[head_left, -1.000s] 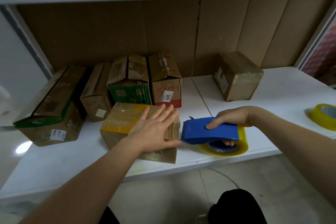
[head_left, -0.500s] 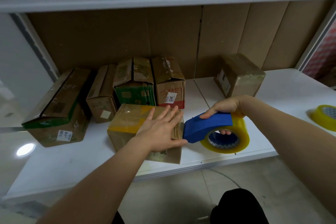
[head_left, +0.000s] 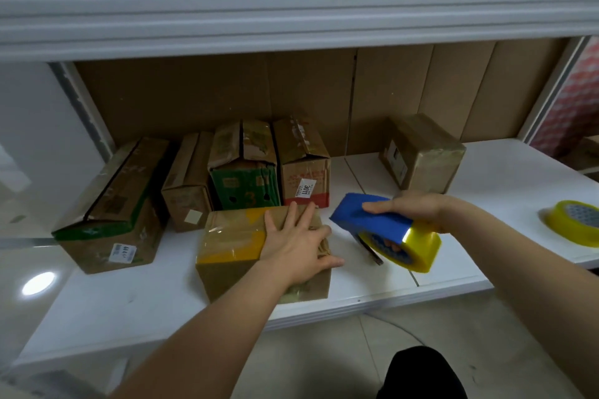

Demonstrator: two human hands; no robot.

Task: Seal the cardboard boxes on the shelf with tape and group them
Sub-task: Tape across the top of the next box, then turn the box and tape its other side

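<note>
With the left hand (head_left: pixel 298 244) pressed flat on the cardboard box (head_left: pixel 259 253) near the shelf's (head_left: pixel 129 301) front edge and the right hand (head_left: pixel 410 209) clenched around the raised tape dispenser (head_left: pixel 382 230), a careless pull could skid the box off the edge.

Left arm: extended forward from the lower left, bare to the wrist.
Left hand (head_left: pixel 299 244): laid flat, palm down, on a box top; fingers (head_left: pixel 291 214) kept straight and slightly spread, thumb stretched out to the right.
Right arm: brought in from the lower right, forearm angled leftward.
Right hand (head_left: pixel 410 209): curled over a tape dispenser, which is gripped from above and held raised, tilted.
</note>
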